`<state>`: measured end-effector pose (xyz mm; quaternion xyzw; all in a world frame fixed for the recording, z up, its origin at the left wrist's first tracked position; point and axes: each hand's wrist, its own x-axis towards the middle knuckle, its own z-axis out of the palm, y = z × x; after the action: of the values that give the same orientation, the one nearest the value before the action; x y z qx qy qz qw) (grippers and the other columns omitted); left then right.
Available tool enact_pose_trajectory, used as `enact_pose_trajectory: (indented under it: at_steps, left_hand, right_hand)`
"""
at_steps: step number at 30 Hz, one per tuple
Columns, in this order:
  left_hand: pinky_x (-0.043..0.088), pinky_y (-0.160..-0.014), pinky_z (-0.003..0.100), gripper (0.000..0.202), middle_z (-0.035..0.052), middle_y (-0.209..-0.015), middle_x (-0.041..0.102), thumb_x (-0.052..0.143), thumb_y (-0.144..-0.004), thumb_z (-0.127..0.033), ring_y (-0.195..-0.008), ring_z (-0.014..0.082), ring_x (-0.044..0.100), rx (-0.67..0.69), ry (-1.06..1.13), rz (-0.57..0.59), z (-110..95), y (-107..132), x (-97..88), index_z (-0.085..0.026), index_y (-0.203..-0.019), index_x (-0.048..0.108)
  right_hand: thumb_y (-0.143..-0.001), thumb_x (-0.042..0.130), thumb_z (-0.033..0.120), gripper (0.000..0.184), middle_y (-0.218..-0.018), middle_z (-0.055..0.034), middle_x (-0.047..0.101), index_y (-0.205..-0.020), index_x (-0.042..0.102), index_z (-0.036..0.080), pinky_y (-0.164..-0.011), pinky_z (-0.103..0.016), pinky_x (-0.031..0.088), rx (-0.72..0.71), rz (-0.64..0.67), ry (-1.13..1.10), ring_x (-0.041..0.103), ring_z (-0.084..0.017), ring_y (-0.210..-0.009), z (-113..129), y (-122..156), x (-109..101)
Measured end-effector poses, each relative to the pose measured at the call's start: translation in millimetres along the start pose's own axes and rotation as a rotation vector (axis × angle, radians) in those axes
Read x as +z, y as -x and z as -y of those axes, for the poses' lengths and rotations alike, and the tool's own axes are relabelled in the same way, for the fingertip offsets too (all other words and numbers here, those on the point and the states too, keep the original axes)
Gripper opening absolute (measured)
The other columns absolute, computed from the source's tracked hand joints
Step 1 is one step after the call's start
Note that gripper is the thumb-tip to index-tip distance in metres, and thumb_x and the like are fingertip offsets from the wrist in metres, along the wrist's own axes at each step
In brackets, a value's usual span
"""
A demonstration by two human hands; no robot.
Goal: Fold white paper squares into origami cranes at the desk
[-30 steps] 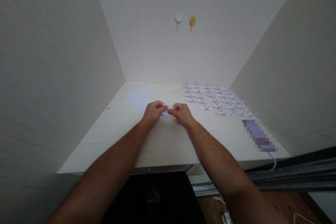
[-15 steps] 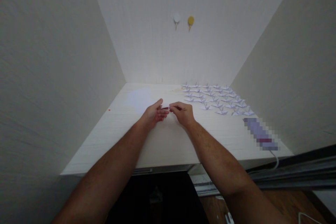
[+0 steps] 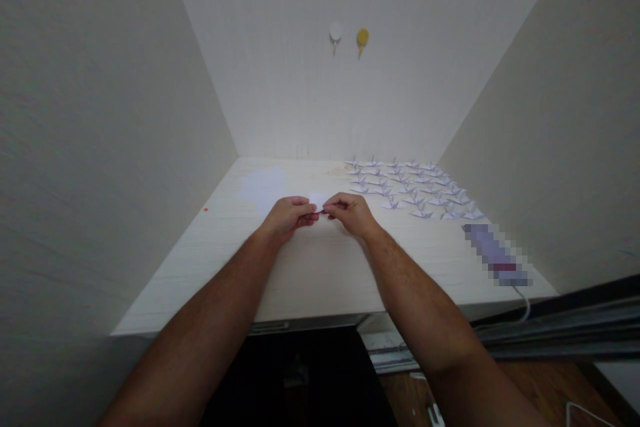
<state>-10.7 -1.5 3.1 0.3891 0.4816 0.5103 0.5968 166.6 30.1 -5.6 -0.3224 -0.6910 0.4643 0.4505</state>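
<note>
Between my hands, above the middle of the white desk, is a small piece of white paper [image 3: 319, 200]. My left hand [image 3: 291, 217] is closed on its left side, thumb on top and fingers curled below. At the right side my right hand [image 3: 349, 211] pinches the paper between thumb and forefinger. The folds between the fingertips are too small to make out. Several folded white paper cranes [image 3: 400, 190] stand in rows at the back right. Flat sheets of white paper [image 3: 263, 187] lie to the left, beyond my left hand.
A blurred-out flat device [image 3: 495, 255] with a white cable [image 3: 525, 307] lies at the desk's right edge. A small orange speck [image 3: 205, 209] is on the left. Walls enclose the desk; a white hook [image 3: 335, 31] and a yellow hook [image 3: 363, 37] are on the back wall.
My left hand has gone from open, with thumb raised, to closed on the paper. My right hand keeps its pinch at nearly the same spot. The cranes have not moved.
</note>
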Motion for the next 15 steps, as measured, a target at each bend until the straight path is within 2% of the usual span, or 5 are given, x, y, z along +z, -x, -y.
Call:
enact_pose_trajectory:
  at_steps: [8, 15]
  left_hand:
    - [0.054, -0.064, 0.028, 0.013, 0.0100, -0.071, 0.070, 0.073, -0.058, -0.014, -0.067, 0.0185, 0.068, 0.046, -0.149, 0.028, -4.1, 7.2, 7.7, -0.011, -0.069, 0.068]
    - [0.056, -0.066, 0.030, 0.017, 0.0103, -0.070, 0.070, 0.077, -0.055, -0.015, -0.069, 0.0200, 0.069, 0.039, -0.117, 0.013, -2.5, 9.6, 12.9, -0.012, -0.062, 0.063]
  right_hand:
    - [-0.067, 0.069, 0.031, 0.018, -0.064, -0.0004, 0.065, -0.071, 0.062, 0.015, -0.056, -0.025, 0.050, 0.080, -0.059, -0.062, 0.061, -0.011, -0.055, -0.4, -4.3, -2.0]
    - [-0.068, 0.066, 0.028, 0.013, -0.060, 0.0003, 0.064, -0.069, 0.062, 0.016, -0.053, -0.022, 0.047, 0.069, -0.136, 0.023, 0.060, -0.011, -0.054, 1.8, -3.7, -0.9]
